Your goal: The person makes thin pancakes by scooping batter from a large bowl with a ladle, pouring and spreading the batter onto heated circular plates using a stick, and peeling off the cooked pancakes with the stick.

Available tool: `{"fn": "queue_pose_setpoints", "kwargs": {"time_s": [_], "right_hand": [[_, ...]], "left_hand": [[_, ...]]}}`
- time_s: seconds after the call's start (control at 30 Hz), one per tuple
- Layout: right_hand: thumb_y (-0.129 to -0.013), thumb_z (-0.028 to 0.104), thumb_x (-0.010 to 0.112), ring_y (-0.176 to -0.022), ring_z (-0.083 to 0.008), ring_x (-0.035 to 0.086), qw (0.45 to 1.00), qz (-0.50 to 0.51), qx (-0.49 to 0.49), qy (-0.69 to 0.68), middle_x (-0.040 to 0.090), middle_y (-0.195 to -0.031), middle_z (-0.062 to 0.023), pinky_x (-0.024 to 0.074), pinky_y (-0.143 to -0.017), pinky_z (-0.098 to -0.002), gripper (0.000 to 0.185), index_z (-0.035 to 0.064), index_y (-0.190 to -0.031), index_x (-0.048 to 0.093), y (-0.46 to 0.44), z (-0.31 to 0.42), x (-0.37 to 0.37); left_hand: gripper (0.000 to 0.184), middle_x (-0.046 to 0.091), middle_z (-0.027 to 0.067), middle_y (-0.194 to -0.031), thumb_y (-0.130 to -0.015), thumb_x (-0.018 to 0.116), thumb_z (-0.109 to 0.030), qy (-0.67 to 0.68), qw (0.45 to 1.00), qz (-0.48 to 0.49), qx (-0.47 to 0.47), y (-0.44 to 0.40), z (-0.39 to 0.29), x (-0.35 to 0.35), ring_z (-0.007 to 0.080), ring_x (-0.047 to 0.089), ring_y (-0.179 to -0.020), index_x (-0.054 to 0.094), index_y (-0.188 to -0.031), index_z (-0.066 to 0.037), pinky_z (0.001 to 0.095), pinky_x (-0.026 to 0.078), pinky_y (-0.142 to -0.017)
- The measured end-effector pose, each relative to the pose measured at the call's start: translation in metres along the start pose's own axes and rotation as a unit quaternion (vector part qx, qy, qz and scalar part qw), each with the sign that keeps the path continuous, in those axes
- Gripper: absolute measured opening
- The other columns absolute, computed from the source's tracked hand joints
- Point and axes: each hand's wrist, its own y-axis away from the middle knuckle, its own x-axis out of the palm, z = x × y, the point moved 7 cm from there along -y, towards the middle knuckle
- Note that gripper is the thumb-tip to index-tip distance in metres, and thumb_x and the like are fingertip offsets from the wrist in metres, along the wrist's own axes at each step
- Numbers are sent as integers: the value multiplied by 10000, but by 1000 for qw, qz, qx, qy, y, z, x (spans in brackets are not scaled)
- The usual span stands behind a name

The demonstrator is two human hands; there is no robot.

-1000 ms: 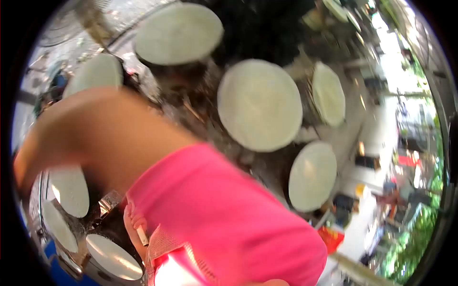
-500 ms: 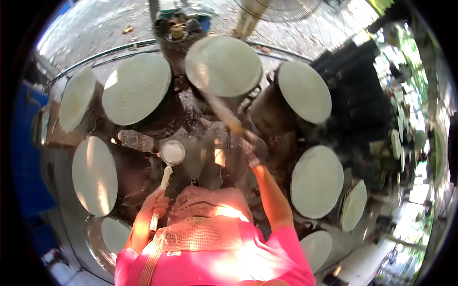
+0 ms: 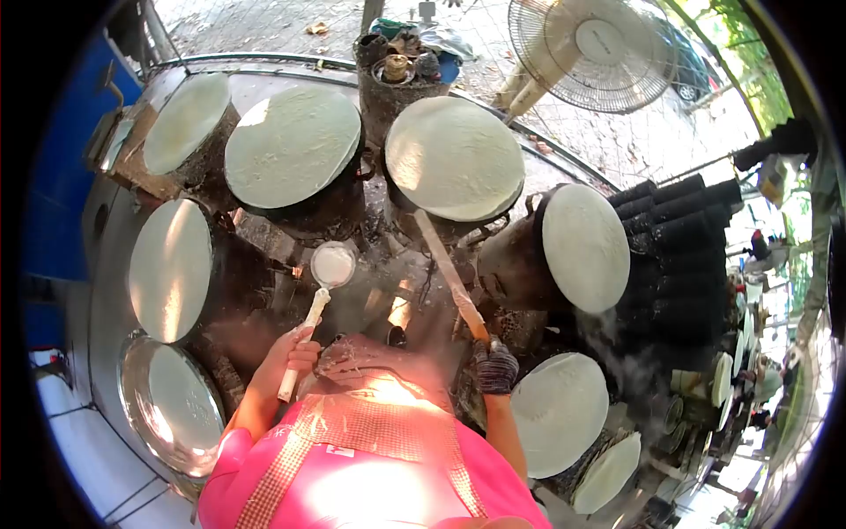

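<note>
A ladle (image 3: pixel 333 264) with white liquid in its bowl is gripped by the handle in my left hand (image 3: pixel 298 354). My right hand (image 3: pixel 495 366), in a dark striped glove, is closed on a long flat wooden stick (image 3: pixel 448 275). The stick's far tip reaches the near edge of a round white sheet (image 3: pixel 456 159) on a pot. Another white sheet (image 3: pixel 293 147) lies up and to the left, and one more (image 3: pixel 586 249) is to the right. A steel basin (image 3: pixel 173 406) of white liquid stands at the lower left.
More round white-topped pots (image 3: pixel 560 414) surround me, with steam rising at the right. A large fan (image 3: pixel 599 40) stands at the upper right, near stacked dark cylinders (image 3: pixel 679 247). A drum with odds and ends (image 3: pixel 401 104) is at the back. Distant people are at the far right.
The view has swung round from a blurred side view. My right hand and the stick have come lower and to the right. My left hand still grips the ladle.
</note>
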Motion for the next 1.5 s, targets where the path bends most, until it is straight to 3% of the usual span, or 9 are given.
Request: {"fn": "queue_pose_setpoints", "kwargs": {"time_s": [0.23,0.43,0.67,0.9,1.2,1.3,1.37,1.43,1.5], "right_hand": [[-716,299,491,-638,-317,566,976,-4,-216,-33,579,-721,-140,424,-549,-408,303,71,-914,524,-105,33,26],[-694,225,481,-675,-290,578,934,-62,-351,-13,581,-724,-114,425,-545,-416,219,87,-860,517,-222,135,14],[-661,214,515,-667,-291,578,882,3,-464,85,567,-763,-132,446,-575,-414,168,115,-786,569,-290,164,40],[-683,194,492,-657,-302,576,924,-67,-374,30,575,-756,-131,450,-596,-414,153,99,-782,560,-350,162,-49],[-777,282,471,-642,-370,539,956,-214,-174,-102,556,-677,-199,427,-577,-446,251,49,-721,544,-453,62,-140],[-804,302,440,-648,-363,539,925,-317,-204,-56,561,-698,-194,426,-591,-441,291,40,-718,534,-466,48,-181],[-820,333,414,-667,-349,545,953,-258,-159,-9,576,-740,-167,443,-598,-400,314,51,-810,551,-481,50,-207],[-846,366,351,-612,-306,551,905,-357,-215,83,570,-680,-134,442,-537,-387,364,56,-797,534,-479,68,-233],[-841,364,362,-603,-297,551,889,-397,-159,166,559,-652,-125,445,-547,-387,347,66,-783,530,-479,90,-248]], "left_hand": [[186,315,-1,-520,-858,406,-216,3,999,-17,51,-2,15,6,80,289,-358,494,-1022,-220,206,249,-291],[192,347,0,-528,-844,446,-188,19,994,-11,107,8,37,-6,73,323,-377,501,-1027,-209,189,274,-307],[253,325,-8,-540,-871,401,-187,74,985,40,148,18,61,-14,72,322,-389,411,-1117,-129,189,291,-337],[247,296,-17,-540,-870,408,-170,96,974,18,203,20,64,1,52,307,-390,414,-1109,-109,186,287,-334],[229,273,-27,-517,-872,401,-179,76,969,29,235,25,62,9,45,286,-375,419,-1088,-106,180,267,-325],[210,274,-36,-502,-865,412,-180,63,969,16,237,33,57,4,36,285,-363,424,-1066,-121,168,260,-315],[197,275,-39,-498,-863,415,-181,55,965,1,257,44,53,3,35,286,-359,429,-1051,-125,165,259,-310],[155,293,-24,-493,-851,426,-197,79,970,24,229,47,44,-14,49,280,-351,441,-1002,-163,172,248,-297],[99,300,-11,-482,-827,451,-216,102,971,20,214,62,36,-27,68,282,-340,467,-924,-228,191,238,-287]]}}
